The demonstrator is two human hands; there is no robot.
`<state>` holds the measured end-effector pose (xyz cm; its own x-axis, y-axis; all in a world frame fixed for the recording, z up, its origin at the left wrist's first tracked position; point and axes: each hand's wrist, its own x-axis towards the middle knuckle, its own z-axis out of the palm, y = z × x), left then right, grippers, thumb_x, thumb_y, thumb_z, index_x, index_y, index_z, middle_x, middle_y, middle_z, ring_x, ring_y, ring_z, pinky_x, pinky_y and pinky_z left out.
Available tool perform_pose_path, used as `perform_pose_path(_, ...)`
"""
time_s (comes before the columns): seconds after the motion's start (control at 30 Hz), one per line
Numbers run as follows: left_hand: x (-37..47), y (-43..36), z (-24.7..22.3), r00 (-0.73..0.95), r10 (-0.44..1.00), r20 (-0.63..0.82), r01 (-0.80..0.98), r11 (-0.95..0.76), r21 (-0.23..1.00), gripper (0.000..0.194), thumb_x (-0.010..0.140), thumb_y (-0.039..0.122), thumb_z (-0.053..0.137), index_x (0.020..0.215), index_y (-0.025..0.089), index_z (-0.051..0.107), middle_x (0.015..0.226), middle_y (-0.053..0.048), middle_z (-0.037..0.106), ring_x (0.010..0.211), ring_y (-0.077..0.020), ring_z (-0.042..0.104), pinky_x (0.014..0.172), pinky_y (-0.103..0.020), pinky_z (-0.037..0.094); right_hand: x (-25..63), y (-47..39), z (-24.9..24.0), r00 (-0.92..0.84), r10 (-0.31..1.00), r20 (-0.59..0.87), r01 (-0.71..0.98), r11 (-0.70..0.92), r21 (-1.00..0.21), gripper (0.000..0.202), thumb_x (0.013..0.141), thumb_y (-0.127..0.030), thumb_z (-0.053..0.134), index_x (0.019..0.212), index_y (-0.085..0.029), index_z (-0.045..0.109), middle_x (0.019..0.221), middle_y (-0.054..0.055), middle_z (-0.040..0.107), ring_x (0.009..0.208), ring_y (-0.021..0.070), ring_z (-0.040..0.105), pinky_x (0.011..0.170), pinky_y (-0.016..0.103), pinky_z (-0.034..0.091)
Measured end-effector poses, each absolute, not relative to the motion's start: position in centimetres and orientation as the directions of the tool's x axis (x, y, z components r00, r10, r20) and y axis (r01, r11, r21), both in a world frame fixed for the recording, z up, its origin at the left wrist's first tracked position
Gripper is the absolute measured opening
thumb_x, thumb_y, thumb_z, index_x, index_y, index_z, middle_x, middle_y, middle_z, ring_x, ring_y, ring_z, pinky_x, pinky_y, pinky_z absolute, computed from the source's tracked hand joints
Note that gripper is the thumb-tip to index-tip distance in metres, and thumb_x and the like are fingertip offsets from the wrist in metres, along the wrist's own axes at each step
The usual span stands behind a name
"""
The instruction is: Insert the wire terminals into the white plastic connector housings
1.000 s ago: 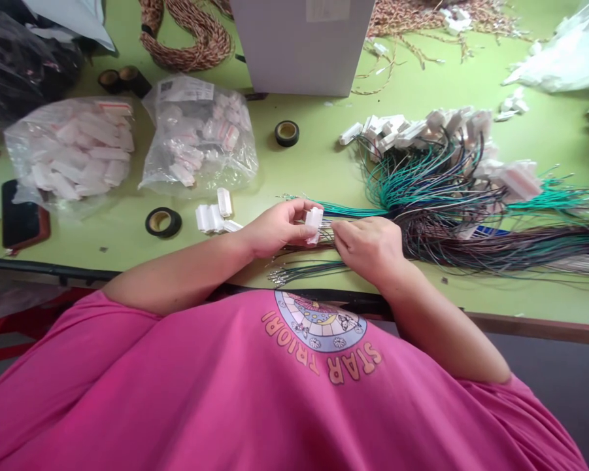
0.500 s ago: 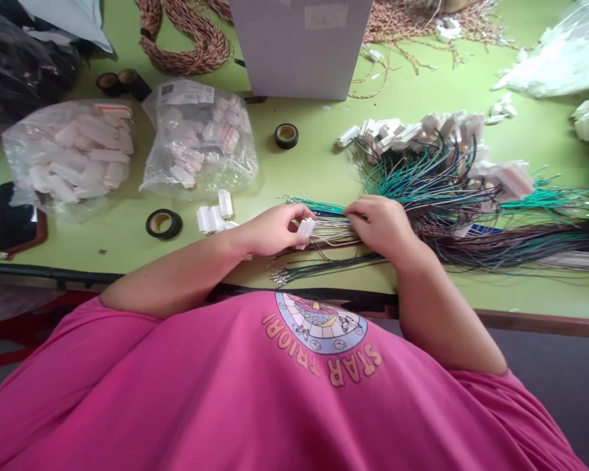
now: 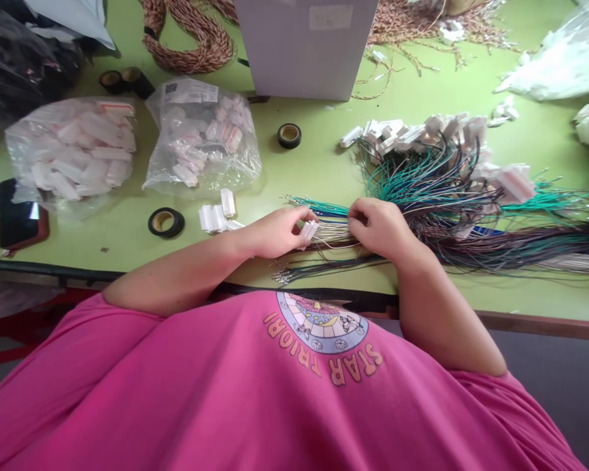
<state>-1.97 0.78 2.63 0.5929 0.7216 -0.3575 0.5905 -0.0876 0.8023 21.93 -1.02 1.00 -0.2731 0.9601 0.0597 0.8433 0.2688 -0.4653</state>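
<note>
My left hand (image 3: 283, 232) is closed, pinching a white plastic connector housing (image 3: 308, 230) between thumb and fingers. Just right of it, my right hand (image 3: 383, 227) is curled with fingertips down among the loose wires; whatever they grip is hidden. Between both hands run white wires (image 3: 332, 230), with green and blue wires (image 3: 318, 207) beyond them. Dark wires (image 3: 318, 268) with metal terminals at their ends lie closest to my body. A few white housings (image 3: 214, 218) rest left of my left hand.
Bags of housings (image 3: 81, 154) (image 3: 203, 140), tape rolls (image 3: 167, 223) (image 3: 289, 135) and a phone (image 3: 22, 212) lie on the green table. A grey box (image 3: 306, 59) stands at the back. Wired housings (image 3: 412, 134) are heaped at right, near twisted cables (image 3: 421, 29).
My right fingertips have shifted slightly, from beside the blue wires to over the white ones, and curl more. The left hand still holds the housing, tilted a little differently. The view has moved slightly.
</note>
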Motion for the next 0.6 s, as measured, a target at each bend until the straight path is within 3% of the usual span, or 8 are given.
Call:
perform_pose_path(0.17, -2.0, 0.8, 2.2, 0.591, 0.738, -0.326, 0.497, -0.015, 0.868, 0.037, 0.074, 0.021, 0.07, 0.11, 0.018, 0.061, 0.098, -0.004, 0.068, 0.077, -0.0148, 0.066, 0.071, -0.028, 0.05, 21.5, -1.9, 2.0, -0.322, 0.931, 0.175, 0.72, 0.36, -0.593, 0.019, 0.074, -0.02, 0.056, 0.086, -0.017, 0.069, 0.066, 0.0, 0.062, 0.061, 0.0132, 0.053, 0.063, 0.025, 0.039)
perform_pose_path(0.33, -1.3, 0.4, 2.1, 0.6, 0.715, -0.36, 0.226, 0.28, 0.933, 0.037, 0.072, 0.016, 0.073, 0.107, 0.016, 0.06, 0.084, 0.0, 0.064, 0.071, -0.0107, 0.062, 0.07, -0.027, 0.053, 20.0, -2.9, 2.4, -0.398, 0.877, 0.268, 0.558, 0.463, -0.689, 0.022, 0.085, -0.025, 0.052, 0.087, -0.017, 0.072, 0.076, 0.003, 0.07, 0.065, 0.0125, 0.058, 0.066, 0.025, 0.043)
perform_pose_path(0.47, -0.9, 0.2, 2.0, 0.552, 0.727, -0.409, 0.021, 0.478, 0.878, 0.041, 0.073, 0.015, 0.074, 0.111, 0.017, 0.059, 0.091, -0.001, 0.065, 0.076, -0.0105, 0.064, 0.076, -0.029, 0.056, 20.0, -3.0, 2.1, -0.303, 0.931, 0.206, 0.636, 0.358, -0.684, 0.02, 0.083, -0.024, 0.054, 0.077, -0.017, 0.072, 0.067, 0.002, 0.067, 0.06, 0.0115, 0.054, 0.06, 0.024, 0.039)
perform_pose_path(0.6, -0.8, 0.2, 2.0, 0.536, 0.725, -0.432, -0.004, 0.514, 0.858, 0.042, 0.073, 0.014, 0.074, 0.113, 0.017, 0.059, 0.093, -0.002, 0.066, 0.079, -0.0113, 0.065, 0.077, -0.03, 0.057, 20.2, -3.2, 2.0, -0.282, 0.943, 0.177, 0.718, 0.33, -0.613, 0.022, 0.082, -0.023, 0.052, 0.074, -0.017, 0.072, 0.063, 0.002, 0.066, 0.055, 0.011, 0.051, 0.057, 0.025, 0.035)
